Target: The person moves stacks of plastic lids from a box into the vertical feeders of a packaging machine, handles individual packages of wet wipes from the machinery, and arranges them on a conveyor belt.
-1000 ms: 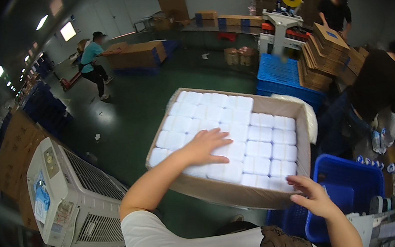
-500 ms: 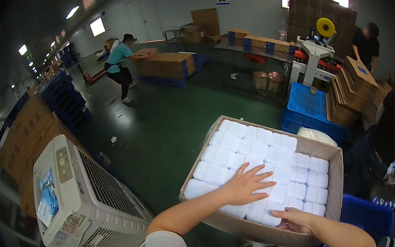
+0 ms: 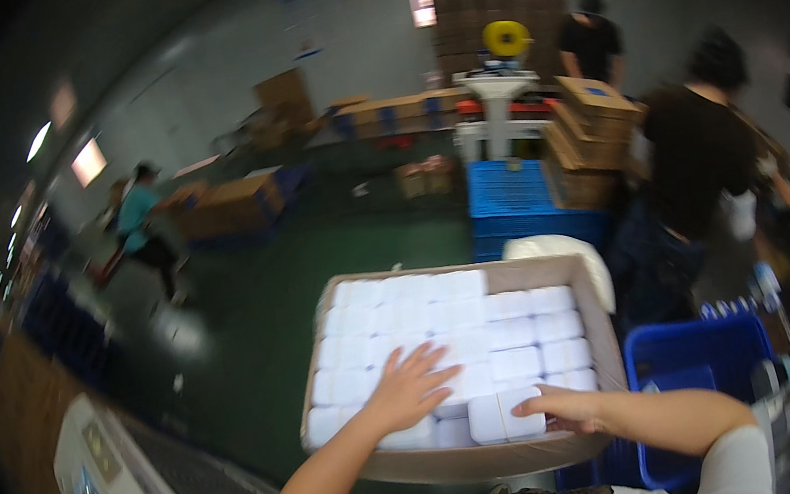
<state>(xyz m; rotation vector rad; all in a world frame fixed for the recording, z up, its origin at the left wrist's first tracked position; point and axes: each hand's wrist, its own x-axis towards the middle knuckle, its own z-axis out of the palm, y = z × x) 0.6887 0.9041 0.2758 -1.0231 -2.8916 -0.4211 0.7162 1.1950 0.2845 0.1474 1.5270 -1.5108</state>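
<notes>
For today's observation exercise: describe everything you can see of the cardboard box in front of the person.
The cardboard box is a shallow, open-topped brown tray, filled with neat rows of small white wrapped packs. It sits level just ahead of the person, above a green floor. The left hand lies flat on the packs near the front; the right hand touches a pack at the front edge. Motion blur hides finer detail.

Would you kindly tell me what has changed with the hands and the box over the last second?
The right hand came up from the box's outer near corner to lie on a white packet in the front row. The left hand slid back toward the near edge, remaining flat and spread on the packets. The cardboard box stays full and in front of the person.
</notes>
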